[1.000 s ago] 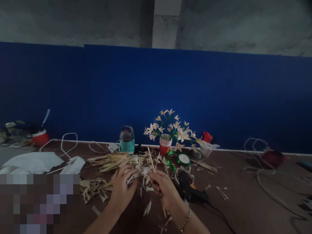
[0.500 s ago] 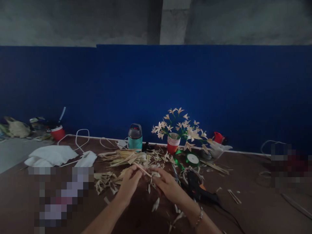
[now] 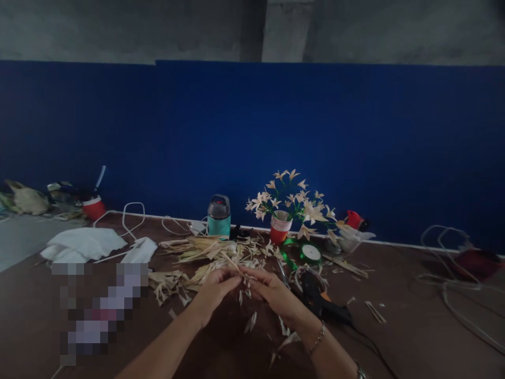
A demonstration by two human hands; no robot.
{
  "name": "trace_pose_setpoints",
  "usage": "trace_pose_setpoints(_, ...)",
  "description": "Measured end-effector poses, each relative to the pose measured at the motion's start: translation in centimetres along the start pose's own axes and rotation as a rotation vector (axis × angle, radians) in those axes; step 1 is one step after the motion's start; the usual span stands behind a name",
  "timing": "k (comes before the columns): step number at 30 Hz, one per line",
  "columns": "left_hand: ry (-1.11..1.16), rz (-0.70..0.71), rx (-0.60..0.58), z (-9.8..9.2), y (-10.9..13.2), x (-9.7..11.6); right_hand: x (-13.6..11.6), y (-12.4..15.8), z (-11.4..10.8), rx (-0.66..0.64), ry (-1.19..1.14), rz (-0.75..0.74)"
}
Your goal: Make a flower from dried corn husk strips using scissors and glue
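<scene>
My left hand (image 3: 218,289) and my right hand (image 3: 272,295) meet over the near middle of the table, fingertips almost touching. Between them is a thin strip of dried husk (image 3: 229,260), its pale end pointing up and left. The fingers of both hands are closed around its lower part, which they partly hide. Just beyond lies a heap of dried husks (image 3: 205,250), with cut husk pieces (image 3: 163,281) left of my left hand. Small petal-shaped scraps (image 3: 251,322) lie below the hands. A black glue gun (image 3: 324,302) rests right of my right hand.
A red and white cup (image 3: 280,231) holds pale husk flowers (image 3: 311,210) on green stems. Beside it are a green ribbon spool (image 3: 311,253) and partly hidden scissors (image 3: 283,273). A turquoise bottle (image 3: 219,223) stands behind the husks; white cloth (image 3: 82,245) lies left. Cables (image 3: 445,284) loop at right.
Both hands have drawn closer together, and the fingers now cover more of the husk strip. The camera view has tilted slightly, shifting the scene upward.
</scene>
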State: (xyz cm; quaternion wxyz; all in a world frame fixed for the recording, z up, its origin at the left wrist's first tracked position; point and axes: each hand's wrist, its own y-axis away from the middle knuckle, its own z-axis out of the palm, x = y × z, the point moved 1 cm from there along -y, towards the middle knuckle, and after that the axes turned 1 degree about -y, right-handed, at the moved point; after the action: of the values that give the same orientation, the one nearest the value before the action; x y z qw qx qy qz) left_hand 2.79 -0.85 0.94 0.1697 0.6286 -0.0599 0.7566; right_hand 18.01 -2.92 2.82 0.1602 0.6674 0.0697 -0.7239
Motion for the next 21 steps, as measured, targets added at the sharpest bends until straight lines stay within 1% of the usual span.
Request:
trace_pose_setpoints(3,-0.018,0.0,0.032,0.0,0.0,0.2,0.2,0.0,-0.1,-0.028,-0.031,0.001)
trace_pose_setpoints(6,0.009,0.016,0.014,0.2,0.1,0.5,0.4,-0.1,-0.2,-0.018,0.065,-0.014)
trace_pose_setpoints(8,0.024,0.016,0.028,0.3,0.2,0.6,0.4,-0.2,-0.1,0.025,0.234,-0.098)
trace_pose_setpoints(11,0.047,-0.021,0.066,0.3,0.3,0.3,0.3,-0.1,-0.1,0.054,0.574,-0.324)
trace_pose_setpoints(12,0.057,-0.042,0.073,0.2,0.3,0.2,0.3,0.0,-0.2,0.067,0.711,-0.378)
trace_pose_setpoints(13,0.055,-0.061,0.073,0.1,0.2,0.0,0.3,0.1,-0.4,0.103,0.856,-0.4)
trace_pose_setpoints(14,0.032,-0.074,0.067,-0.1,0.2,0.0,0.4,0.1,-0.8,0.163,0.996,-0.392)
trace_pose_setpoints(16,-0.108,-0.059,0.034,-0.6,-0.1,-0.1,0.4,0.1,-1.9,0.326,1.191,-0.349)
trace_pose_setpoints(18,-0.388,0.014,0.008,-1.2,-0.4,0.1,0.3,0.0,-3.0,0.457,1.22,-0.333)
trace_pose_setpoints(19,-0.558,0.057,0.0,-1.5,-0.5,0.2,0.2,0.0,-3.3,0.488,1.207,-0.315)
trace_pose_setpoints(21,-0.876,0.126,-0.018,-2.0,-0.6,0.3,-0.1,-0.1,-3.7,0.462,1.195,-0.249)
